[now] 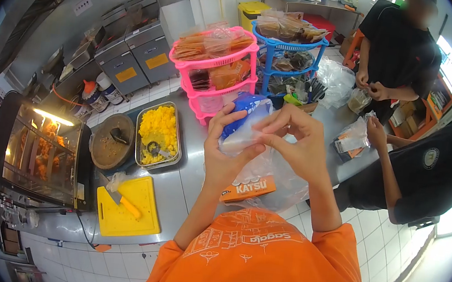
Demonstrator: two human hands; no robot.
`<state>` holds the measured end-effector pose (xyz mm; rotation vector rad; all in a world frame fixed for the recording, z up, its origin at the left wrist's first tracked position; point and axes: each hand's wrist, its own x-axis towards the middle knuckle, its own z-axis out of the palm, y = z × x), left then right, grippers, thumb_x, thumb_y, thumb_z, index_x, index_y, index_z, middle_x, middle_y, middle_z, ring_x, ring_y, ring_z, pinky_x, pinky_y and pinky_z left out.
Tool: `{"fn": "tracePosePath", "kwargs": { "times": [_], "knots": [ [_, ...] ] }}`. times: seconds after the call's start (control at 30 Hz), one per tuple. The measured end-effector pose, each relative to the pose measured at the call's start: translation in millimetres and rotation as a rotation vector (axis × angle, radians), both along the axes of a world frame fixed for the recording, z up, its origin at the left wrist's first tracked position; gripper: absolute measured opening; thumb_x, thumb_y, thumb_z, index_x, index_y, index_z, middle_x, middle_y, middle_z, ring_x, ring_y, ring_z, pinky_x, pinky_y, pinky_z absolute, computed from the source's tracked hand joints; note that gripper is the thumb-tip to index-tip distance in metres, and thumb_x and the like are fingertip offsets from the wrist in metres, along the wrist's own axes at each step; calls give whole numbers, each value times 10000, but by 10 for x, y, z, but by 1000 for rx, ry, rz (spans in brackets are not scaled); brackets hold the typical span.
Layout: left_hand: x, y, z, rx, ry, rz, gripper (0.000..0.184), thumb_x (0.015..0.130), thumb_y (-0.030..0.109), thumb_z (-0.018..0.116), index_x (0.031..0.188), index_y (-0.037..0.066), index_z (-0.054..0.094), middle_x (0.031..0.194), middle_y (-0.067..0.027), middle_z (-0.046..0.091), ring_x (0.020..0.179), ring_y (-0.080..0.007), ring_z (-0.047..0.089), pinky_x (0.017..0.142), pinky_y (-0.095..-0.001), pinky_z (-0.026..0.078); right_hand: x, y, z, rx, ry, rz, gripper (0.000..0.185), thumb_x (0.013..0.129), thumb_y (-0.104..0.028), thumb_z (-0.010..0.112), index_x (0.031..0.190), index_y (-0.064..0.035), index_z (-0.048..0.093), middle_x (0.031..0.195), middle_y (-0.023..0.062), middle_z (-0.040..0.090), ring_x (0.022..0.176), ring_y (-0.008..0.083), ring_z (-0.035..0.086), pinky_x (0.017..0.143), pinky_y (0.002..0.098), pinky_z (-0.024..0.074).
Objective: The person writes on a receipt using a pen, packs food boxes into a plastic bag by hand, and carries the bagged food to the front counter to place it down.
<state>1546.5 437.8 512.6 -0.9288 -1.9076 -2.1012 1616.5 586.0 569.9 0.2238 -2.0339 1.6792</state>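
A blue-and-white plastic packet (248,121) is held up in front of my chest, above the steel table. My left hand (225,149) wraps round its left and lower side, thumb across the front. The fingers of my right hand (298,141) are pinched together at the packet's right edge, on its whitish plastic. What the packet contains cannot be made out. Below my hands lies an orange box marked KATSU (251,189), with a clear plastic bag (288,184) around or beneath it.
Pink (219,56) and blue (288,42) tiered racks hold sauce packets. To the left are a tray of yellow rice (183,136), a stone mortar (110,153), a knife (128,205) on a yellow board (144,226), and a lit food warmer (40,153). Two people in black work at right.
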Motion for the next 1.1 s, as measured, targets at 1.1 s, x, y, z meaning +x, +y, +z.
{"fn": "tracePosePath", "kwargs": {
  "times": [1.1],
  "knots": [
    [-2355, 378, -1902, -599, 139, -236, 421, 609, -110, 608, 972, 91, 675, 1233, -129, 553, 1185, -312, 505, 1044, -377, 367, 1370, 1140, -1656, 390, -892, -428, 319, 694, -214, 800, 912, -9, 690, 753, 143, 601, 730, 286, 591, 699, 367, 486]
  ]
}}
